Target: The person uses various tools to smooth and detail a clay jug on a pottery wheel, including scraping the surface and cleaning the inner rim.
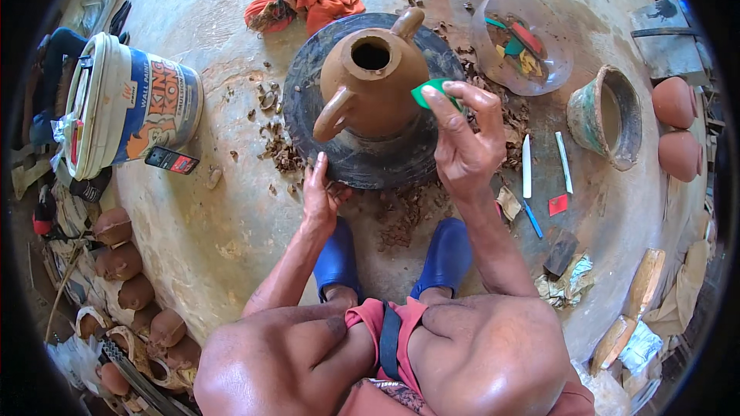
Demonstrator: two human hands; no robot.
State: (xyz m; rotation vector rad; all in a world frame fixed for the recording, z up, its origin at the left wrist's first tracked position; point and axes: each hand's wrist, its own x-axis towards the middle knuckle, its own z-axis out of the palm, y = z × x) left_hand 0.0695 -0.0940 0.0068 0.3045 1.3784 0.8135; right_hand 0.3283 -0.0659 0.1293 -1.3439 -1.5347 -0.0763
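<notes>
A brown clay pot (378,96) with a round mouth and two side handles stands upright on a dark round pottery wheel (312,88). My right hand (469,142) pinches a small green scraper (425,95) between thumb and fingers, close to the pot's right side; I cannot tell if it touches the clay. Down at the wheel's near left edge is my left hand (319,200), with one digit along the rim and the other fingers curled at its edge. Clay shavings (397,227) lie around the wheel.
On the left stands a paint bucket (166,108), a phone (172,159) leaning by it. To the right are a clear bowl (555,77) of coloured scrapers, a greenish pot (590,119), a white knife-like tool (526,169) and a blue pen-like tool (533,219). Orange cloth (320,0) lies behind.
</notes>
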